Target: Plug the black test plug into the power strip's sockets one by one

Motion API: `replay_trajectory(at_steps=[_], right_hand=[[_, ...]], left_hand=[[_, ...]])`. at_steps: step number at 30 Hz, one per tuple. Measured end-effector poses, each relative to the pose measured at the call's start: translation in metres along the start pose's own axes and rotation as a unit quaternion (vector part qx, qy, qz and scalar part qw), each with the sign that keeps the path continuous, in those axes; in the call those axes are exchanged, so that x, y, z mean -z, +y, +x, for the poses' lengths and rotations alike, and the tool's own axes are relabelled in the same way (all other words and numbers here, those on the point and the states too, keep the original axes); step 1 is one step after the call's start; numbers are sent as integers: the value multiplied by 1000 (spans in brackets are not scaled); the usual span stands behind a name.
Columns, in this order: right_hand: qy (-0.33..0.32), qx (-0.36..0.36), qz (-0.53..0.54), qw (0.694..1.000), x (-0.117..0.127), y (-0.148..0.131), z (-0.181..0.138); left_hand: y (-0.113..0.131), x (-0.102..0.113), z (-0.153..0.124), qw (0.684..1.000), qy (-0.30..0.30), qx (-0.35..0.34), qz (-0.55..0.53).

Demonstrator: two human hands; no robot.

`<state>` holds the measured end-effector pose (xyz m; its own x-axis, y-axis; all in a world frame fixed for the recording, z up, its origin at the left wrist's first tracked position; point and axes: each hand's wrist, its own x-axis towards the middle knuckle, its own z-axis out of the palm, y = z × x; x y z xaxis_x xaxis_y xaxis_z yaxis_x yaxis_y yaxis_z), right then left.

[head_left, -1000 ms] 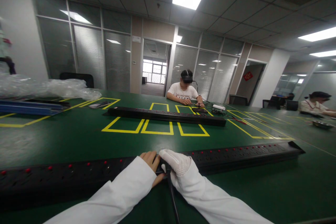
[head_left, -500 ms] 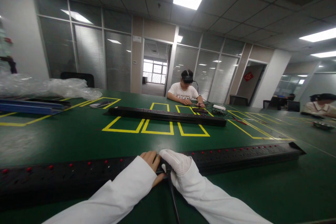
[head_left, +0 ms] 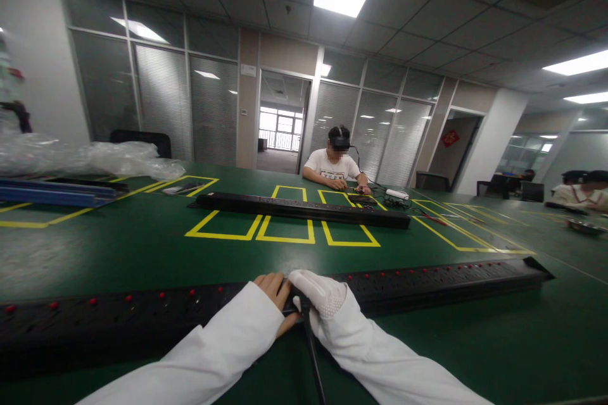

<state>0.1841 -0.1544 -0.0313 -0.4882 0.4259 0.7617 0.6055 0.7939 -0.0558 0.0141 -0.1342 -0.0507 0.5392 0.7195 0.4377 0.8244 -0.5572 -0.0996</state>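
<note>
A long black power strip (head_left: 427, 281) with a row of red dots lies across the green table close in front of me. My left hand (head_left: 276, 294), bare below a white sleeve, grips the strip near its middle, fingers over the top and thumb on the near side. Right against it, my right hand (head_left: 320, 294) in a white dotted glove is closed around the end of a black power cord (head_left: 311, 348). The cord runs down toward me. Whatever the cord's end meets at the strip is hidden by my fingers.
Another black power strip (head_left: 304, 209) lies farther back across yellow tape outlines. Blue rails (head_left: 52, 193) and clear plastic wrap (head_left: 95, 155) are at the left. A person (head_left: 332, 164) wearing a headset sits opposite, with a white box and cables (head_left: 398, 196) nearby.
Both hands, the strip and the cord keep their places. At the far right, a seated person's head has shifted slightly.
</note>
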Motion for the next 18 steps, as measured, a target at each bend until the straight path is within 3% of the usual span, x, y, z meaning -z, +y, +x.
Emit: replay_trajectory(at_steps=[18], right_hand=[[-13, 9, 0, 1000, 3, -1, 2]], left_hand=[[0, -2, -1, 1000, 7, -2, 13]])
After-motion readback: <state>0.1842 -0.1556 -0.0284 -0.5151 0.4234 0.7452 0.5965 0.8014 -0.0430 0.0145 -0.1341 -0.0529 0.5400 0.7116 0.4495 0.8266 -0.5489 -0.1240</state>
